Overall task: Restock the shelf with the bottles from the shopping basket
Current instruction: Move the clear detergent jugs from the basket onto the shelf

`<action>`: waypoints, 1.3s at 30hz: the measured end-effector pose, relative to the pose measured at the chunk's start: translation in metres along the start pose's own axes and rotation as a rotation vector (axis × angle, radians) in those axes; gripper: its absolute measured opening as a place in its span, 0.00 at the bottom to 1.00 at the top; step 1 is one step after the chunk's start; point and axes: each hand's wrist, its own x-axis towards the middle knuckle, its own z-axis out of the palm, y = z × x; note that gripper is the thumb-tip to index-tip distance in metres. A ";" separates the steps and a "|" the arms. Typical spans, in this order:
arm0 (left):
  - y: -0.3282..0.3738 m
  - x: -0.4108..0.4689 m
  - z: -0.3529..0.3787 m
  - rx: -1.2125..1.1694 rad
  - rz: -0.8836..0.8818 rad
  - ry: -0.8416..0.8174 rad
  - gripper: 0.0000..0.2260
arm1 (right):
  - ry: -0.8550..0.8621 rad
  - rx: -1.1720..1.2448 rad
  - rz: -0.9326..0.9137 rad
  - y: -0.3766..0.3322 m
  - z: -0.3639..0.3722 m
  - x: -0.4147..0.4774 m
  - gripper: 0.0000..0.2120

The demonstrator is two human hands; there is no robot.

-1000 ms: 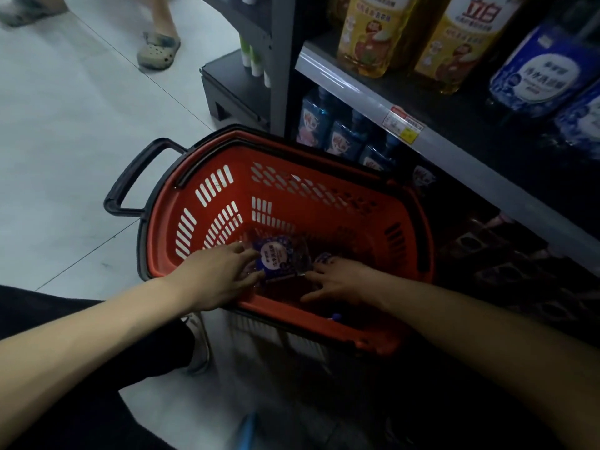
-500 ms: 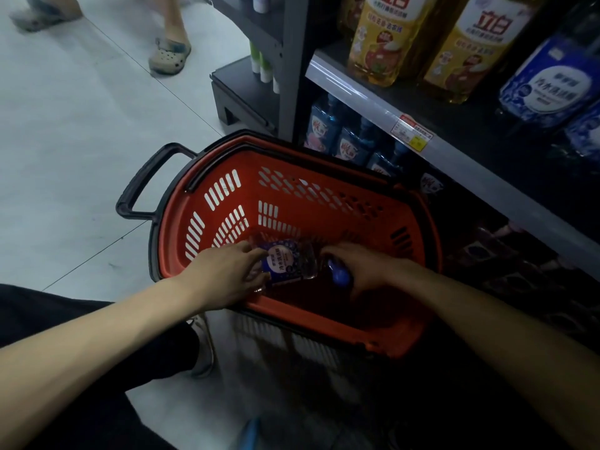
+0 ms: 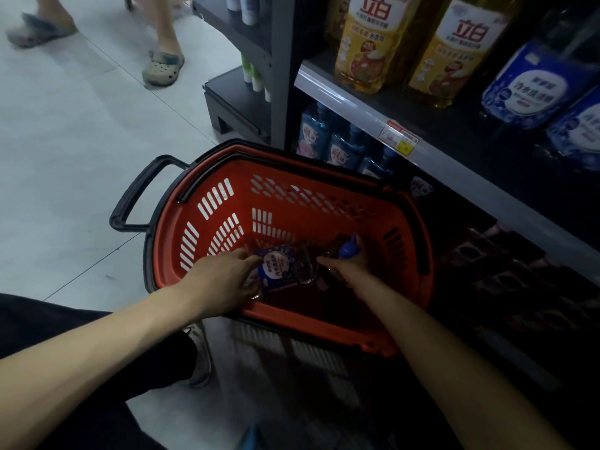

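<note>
Labelled bottle (image 3: 281, 271) in left hand (image 3: 220, 280); right hand (image 3: 352, 269) grips blue-capped bottle (image 3: 348, 249), body shadowed.

"立白" on two yellow bottles (image 3: 368, 50), other labels unreadable

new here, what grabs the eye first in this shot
A red plastic shopping basket sits on the pale floor, mid-frame. Inside, the left hand grips a clear bottle with a blue-and-white label, the right hand a blue cap beside it. Tall yellow bottles stand on the dark shelf, upper right.
</note>
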 end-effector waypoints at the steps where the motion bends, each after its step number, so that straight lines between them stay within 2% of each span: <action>1: 0.001 0.000 0.000 0.008 0.004 -0.004 0.27 | 0.028 0.045 -0.015 -0.001 0.002 -0.001 0.55; 6: 0.001 0.002 -0.002 0.046 0.023 -0.003 0.29 | 0.056 0.152 0.002 -0.002 0.001 -0.010 0.52; 10: 0.005 0.008 -0.010 0.052 0.052 0.021 0.29 | 0.018 0.080 -0.037 -0.013 -0.013 -0.023 0.50; 16: 0.025 0.028 -0.025 -0.029 0.084 0.075 0.26 | -0.082 -0.010 -0.078 -0.061 -0.051 -0.060 0.55; 18: 0.036 0.034 -0.032 -0.074 0.082 0.043 0.31 | -0.107 -0.034 -0.128 -0.083 -0.065 -0.079 0.54; 21: 0.054 0.040 -0.044 -0.149 0.103 0.019 0.47 | -0.149 -0.072 -0.272 -0.114 -0.086 -0.108 0.52; 24: 0.073 0.043 -0.050 -0.265 0.161 0.092 0.52 | -0.202 -0.068 -0.347 -0.140 -0.106 -0.140 0.48; 27: 0.089 0.049 -0.053 -0.396 0.215 0.144 0.56 | -0.290 -0.006 -0.328 -0.153 -0.127 -0.158 0.46; 31: 0.105 0.053 -0.053 -0.669 0.231 0.105 0.62 | -0.334 0.015 -0.277 -0.155 -0.140 -0.167 0.37; 34: 0.117 0.049 -0.043 -0.896 0.248 0.098 0.57 | -0.307 -0.022 -0.270 -0.148 -0.139 -0.164 0.34; 39: 0.131 0.046 -0.027 -1.202 0.075 0.041 0.54 | -0.205 -0.030 -0.224 -0.138 -0.137 -0.161 0.30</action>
